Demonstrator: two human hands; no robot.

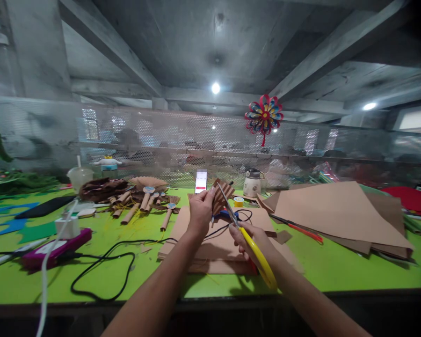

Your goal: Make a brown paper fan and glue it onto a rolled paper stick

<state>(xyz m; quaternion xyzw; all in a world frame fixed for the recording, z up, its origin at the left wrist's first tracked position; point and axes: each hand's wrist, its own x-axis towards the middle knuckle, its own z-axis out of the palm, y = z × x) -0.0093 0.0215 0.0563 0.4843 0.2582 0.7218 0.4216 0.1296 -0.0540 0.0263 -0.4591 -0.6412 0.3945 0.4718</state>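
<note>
Brown pleated paper (220, 195) is pinched between the thumb and fingers of my left hand (200, 210), raised above the stack of brown cardboard (210, 248). My right hand (250, 241) grips yellow-handled scissors (256, 257), whose blades point up and left and lie against the pleated paper. Whether the blades are cutting in, I cannot tell. Under my hands a black cable runs across the cardboard, beside a blue object (228, 214) partly hidden by the scissors. Just behind stands a small yellow spool (238, 201).
Left of the cardboard lie several paper fans with rolled handles (147, 196). A purple power strip (58, 248) and looping black cable occupy the left front. A lit phone (201, 181) and a kettle-like jug (252, 182) stand behind. Large brown sheets (330, 215) and red-handled scissors (305, 232) lie right.
</note>
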